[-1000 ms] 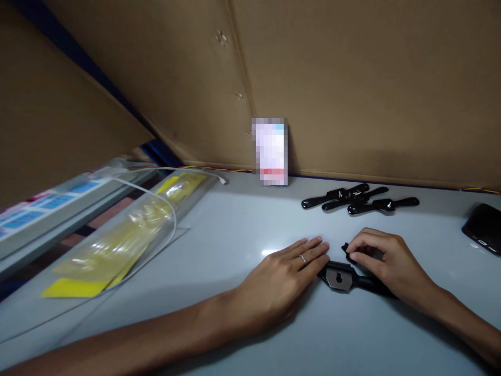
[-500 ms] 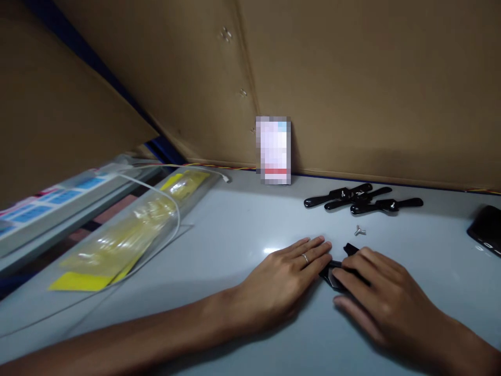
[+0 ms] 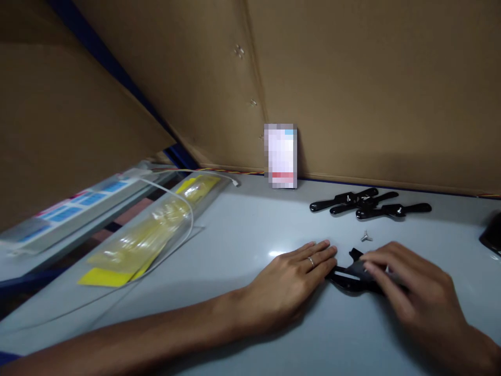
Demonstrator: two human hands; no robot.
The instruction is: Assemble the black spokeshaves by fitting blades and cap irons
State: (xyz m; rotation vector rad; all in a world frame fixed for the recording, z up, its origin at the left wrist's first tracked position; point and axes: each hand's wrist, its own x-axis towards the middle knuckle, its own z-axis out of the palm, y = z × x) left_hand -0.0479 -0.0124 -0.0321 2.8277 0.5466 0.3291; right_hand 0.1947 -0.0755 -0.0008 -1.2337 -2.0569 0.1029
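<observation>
A black spokeshave body (image 3: 346,283) lies on the table between my hands, with a pale slot along its middle. My left hand (image 3: 299,274) rests flat, fingers stretched out, its fingertips over the body's left end. With thumb and fingers, my right hand (image 3: 417,284) pinches a flat grey blade (image 3: 357,269) tilted over the body. Behind the blade lies a small black clamp piece (image 3: 355,254). A silvery wing screw (image 3: 366,237) lies farther back. The right end of the body is hidden behind my right hand.
Several black spokeshaves (image 3: 368,203) with wing screws lie near the back wall. A blurred-out upright screen (image 3: 281,156) leans there. At left are a clear bag with yellow sheets (image 3: 129,250), a white cable (image 3: 191,219) and a power strip (image 3: 78,206). A dark object (image 3: 491,235) stands at right.
My right hand has lifted and drawn slightly right, now tilting the grey blade up and exposing the body's slot. My left hand stays flat. The whole view has shifted a little.
</observation>
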